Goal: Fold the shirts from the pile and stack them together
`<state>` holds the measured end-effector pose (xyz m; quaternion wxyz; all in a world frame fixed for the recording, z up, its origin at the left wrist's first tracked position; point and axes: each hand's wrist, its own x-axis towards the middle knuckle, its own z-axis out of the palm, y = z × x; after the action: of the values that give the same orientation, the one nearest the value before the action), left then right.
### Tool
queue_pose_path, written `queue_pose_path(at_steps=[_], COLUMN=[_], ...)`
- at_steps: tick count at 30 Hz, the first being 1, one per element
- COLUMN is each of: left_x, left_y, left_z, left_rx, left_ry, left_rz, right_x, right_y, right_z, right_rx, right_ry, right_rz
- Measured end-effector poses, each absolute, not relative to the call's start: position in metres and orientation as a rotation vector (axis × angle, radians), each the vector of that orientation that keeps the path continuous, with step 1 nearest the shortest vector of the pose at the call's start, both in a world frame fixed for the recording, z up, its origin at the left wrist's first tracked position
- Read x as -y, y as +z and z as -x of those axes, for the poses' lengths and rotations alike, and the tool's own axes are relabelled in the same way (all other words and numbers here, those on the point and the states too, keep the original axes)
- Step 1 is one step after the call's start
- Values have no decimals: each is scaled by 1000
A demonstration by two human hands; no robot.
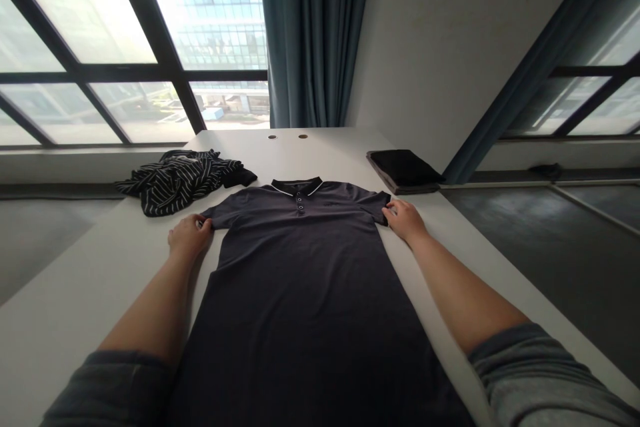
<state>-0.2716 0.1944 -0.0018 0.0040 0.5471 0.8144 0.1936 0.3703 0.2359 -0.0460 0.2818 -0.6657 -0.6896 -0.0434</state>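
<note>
A dark grey polo shirt (310, 280) lies spread out, front side up, its collar pointing away from me and its hem running out of view at the bottom. White trim edges the black collar, and a short row of buttons runs below it. My left hand (191, 235) pinches the cuff of the sleeve on the left. On the other side, my right hand (404, 219) grips the end of the right sleeve between thumb and fingers. Both sleeves are stretched outward, and the shirt body looks mostly flat with light wrinkles.
The shirt rests on a white table (330, 147) with two round holes near its far edge. A crumpled black-and-white striped garment (183, 180) lies at the left. Folded dark clothes (405, 170) are stacked at the right. Behind stand windows and a blue curtain (315, 33).
</note>
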Motion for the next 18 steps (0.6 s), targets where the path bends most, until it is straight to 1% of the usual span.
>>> queue_pose_path(at_steps=[6, 13, 18], left_x=[-199, -201, -202], left_y=[-6, -6, -4], left_z=[281, 285, 284], left_rx=[-2549, -2659, -2644], left_ry=[795, 625, 632], left_rz=[-1573, -1530, -1518], right_x=[-247, -250, -249], right_y=[-51, -53, -54], right_z=[-370, -373, -375], right_rx=[1864, 1923, 1903], right_ry=[-121, -139, -154], right_rz=[1854, 1874, 1833])
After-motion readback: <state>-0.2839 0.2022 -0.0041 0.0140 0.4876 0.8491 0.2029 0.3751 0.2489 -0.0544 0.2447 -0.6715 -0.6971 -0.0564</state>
